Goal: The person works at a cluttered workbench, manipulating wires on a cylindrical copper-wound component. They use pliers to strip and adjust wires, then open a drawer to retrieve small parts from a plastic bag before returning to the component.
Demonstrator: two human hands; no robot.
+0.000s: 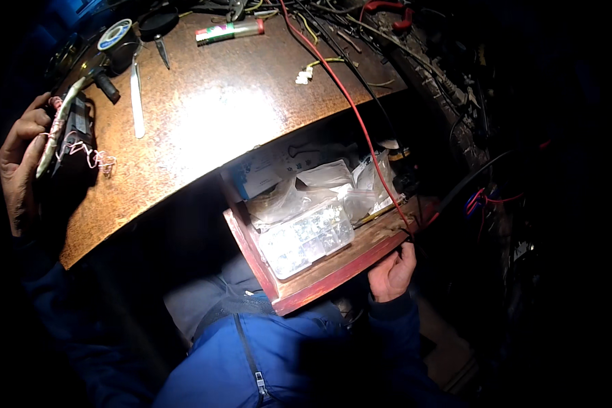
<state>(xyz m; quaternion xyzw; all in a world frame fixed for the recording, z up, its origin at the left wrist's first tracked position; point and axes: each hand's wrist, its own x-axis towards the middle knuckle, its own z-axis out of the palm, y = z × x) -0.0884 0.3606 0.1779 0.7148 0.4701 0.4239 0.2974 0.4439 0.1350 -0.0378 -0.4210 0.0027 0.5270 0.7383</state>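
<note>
At the table's left edge my left hand (22, 149) is closed around a dark boxy device (79, 122). A pale strip (60, 129) runs along the device, and thin copper-coloured wire (92, 155) hangs loose from it. My right hand (393, 273) grips the right end of the front of a pulled-out reddish wooden drawer (319, 288); its fingertips are partly hidden. Inside the drawer lie a clear compartment box (307, 241) of small parts, clear plastic bags (289, 202) and a blue-and-white packet (255, 175).
On the brown tabletop (177, 122) lie tweezers (137, 102), a solder spool (115, 35), a pointed blade (162, 52) and a red-capped tube (230, 31). A red cable (347, 95) crosses above the drawer. Tangled wires (421, 54) crowd the far right.
</note>
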